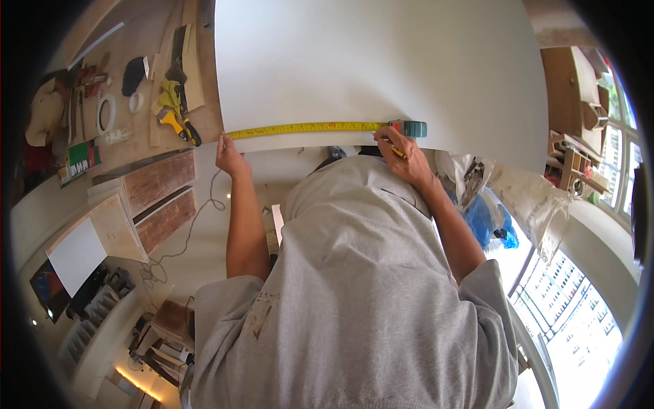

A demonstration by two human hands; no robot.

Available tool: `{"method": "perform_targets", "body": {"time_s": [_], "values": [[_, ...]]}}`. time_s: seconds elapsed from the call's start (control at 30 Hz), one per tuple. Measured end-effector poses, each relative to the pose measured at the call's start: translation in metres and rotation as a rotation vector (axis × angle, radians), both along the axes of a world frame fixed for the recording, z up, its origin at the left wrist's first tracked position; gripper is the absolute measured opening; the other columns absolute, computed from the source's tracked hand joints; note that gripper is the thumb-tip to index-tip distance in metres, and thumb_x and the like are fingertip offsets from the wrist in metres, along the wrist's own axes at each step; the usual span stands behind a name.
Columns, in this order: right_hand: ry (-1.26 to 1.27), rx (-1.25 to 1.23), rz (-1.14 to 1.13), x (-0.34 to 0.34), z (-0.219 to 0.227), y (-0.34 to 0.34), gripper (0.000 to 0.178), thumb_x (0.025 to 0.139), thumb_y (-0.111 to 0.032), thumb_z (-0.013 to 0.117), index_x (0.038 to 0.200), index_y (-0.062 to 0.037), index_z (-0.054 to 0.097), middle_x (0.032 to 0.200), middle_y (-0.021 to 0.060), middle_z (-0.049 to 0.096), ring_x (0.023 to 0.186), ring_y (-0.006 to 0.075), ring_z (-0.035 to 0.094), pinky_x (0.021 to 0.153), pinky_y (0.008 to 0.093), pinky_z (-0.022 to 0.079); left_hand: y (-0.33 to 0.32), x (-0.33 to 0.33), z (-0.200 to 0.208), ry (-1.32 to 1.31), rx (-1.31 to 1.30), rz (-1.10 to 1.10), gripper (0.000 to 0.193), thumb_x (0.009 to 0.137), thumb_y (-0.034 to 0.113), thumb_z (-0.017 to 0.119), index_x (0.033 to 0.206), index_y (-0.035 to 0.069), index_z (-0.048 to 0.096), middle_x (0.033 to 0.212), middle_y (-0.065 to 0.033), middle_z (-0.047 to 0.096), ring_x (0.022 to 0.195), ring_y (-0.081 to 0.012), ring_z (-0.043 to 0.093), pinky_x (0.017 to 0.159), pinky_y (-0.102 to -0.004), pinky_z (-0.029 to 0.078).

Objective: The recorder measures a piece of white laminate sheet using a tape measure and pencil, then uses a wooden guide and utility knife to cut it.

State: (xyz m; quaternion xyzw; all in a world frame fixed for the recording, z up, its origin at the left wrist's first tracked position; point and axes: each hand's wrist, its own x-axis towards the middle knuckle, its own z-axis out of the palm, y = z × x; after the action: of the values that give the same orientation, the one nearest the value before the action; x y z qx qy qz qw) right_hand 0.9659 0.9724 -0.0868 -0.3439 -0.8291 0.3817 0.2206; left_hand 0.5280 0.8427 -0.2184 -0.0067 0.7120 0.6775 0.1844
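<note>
A large white board [327, 61] lies in front of me. Along its near edge runs the yellow blade of a tape measure [306, 127], pulled out from left to right. My left hand [231, 157] is closed on the blade's end at the board's left edge. At the other end, the green and red tape case [414, 129] rests on the board. My right hand [407, 162] is right beside the case, its fingers at the blade. In that hand is a slim pencil [398, 151], yellow-orange and partly hidden by the fingers.
On the brown surface to the left lie a yellow-handled scraper [170, 121], rolls of tape [106, 114] and wood strips [193, 68]. Wooden drawers [160, 184] stand below, with a cable [187, 235] on the floor. Plastic sheeting [538, 201] and a blue bag [487, 218] are at right.
</note>
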Motion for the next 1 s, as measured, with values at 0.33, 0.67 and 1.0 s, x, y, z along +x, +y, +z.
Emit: {"method": "perform_targets", "body": {"time_s": [0.33, 0.67, 1.0], "values": [[-0.037, 0.002, 0.019, 0.004, -0.019, 0.002, 0.004, 0.093, 0.002, 0.062, 0.094, -0.0006, 0.065, 0.114, 0.0102, 0.067, 0.094, 0.0338, 0.071, 0.080, 0.0421, 0.058, 0.007, 0.006, 0.012, -0.101, -0.023, -0.011, 0.042, 0.103, 0.018, 0.072, 0.140, -0.001, 0.068, 0.130, -0.0114, 0.074, 0.111, -0.0240, 0.073, 0.089, -0.0383, 0.063], [-0.076, -0.296, -0.124, 0.002, -0.011, 0.003, 0.018, 0.099, -0.015, 0.065, 0.116, -0.0105, 0.066, 0.107, 0.0144, 0.076, 0.092, 0.0392, 0.075, 0.082, 0.0459, 0.059, 0.001, -0.002, 0.001, -0.075, -0.003, -0.049, 0.048, 0.102, 0.020, 0.076, 0.144, 0.000, 0.065, 0.136, -0.0122, 0.070, 0.119, -0.0280, 0.070, 0.094, -0.0486, 0.063], [-0.162, -0.289, -0.161, 0.002, -0.016, 0.000, 0.021, 0.102, -0.022, 0.066, 0.123, -0.0154, 0.067, 0.107, 0.0164, 0.079, 0.097, 0.0385, 0.076, 0.087, 0.0457, 0.059, 0.002, 0.000, 0.005, -0.077, -0.044, -0.041, 0.043, 0.103, 0.023, 0.075, 0.141, 0.002, 0.069, 0.129, -0.0084, 0.075, 0.108, -0.0212, 0.073, 0.082, -0.0381, 0.062]]}}
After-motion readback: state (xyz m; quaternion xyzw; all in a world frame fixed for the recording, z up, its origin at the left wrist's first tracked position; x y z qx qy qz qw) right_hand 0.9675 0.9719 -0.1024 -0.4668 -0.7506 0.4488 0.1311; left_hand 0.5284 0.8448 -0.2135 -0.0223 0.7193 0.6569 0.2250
